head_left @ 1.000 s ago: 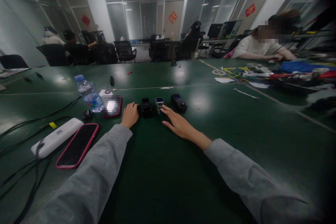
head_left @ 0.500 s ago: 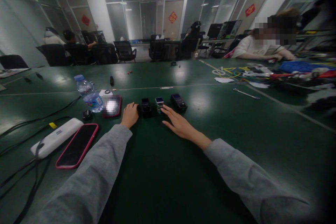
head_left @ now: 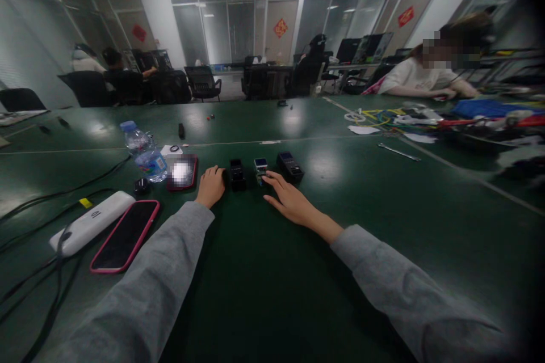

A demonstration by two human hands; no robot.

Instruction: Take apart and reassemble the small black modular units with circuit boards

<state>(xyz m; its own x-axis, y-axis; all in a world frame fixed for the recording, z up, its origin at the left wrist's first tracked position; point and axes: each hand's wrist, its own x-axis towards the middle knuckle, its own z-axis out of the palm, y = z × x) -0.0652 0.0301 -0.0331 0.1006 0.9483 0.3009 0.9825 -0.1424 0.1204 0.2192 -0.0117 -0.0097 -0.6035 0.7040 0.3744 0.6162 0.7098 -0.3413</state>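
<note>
On the green table [head_left: 264, 272] three small devices stand in a row: a black block [head_left: 237, 174], a small device with a lit blue screen [head_left: 260, 169] and a dark device with a screen [head_left: 290, 165]. My left hand [head_left: 211, 186] rests curled on the table, its fingers against the left side of the black block. My right hand [head_left: 287, 200] lies flat with fingers stretched out, fingertips touching the blue-screen device.
To the left lie a dark phone in a red case [head_left: 182, 172], a water bottle [head_left: 145, 152], a pink-cased phone [head_left: 126, 235], a white power bank [head_left: 91, 222] and black cables [head_left: 38, 204]. A seated person [head_left: 419, 76] works at the far right among coloured wires [head_left: 383, 116].
The blue-screen device has shifted slightly to the right, and my right fingertips with it. My left hand has stayed in place.
</note>
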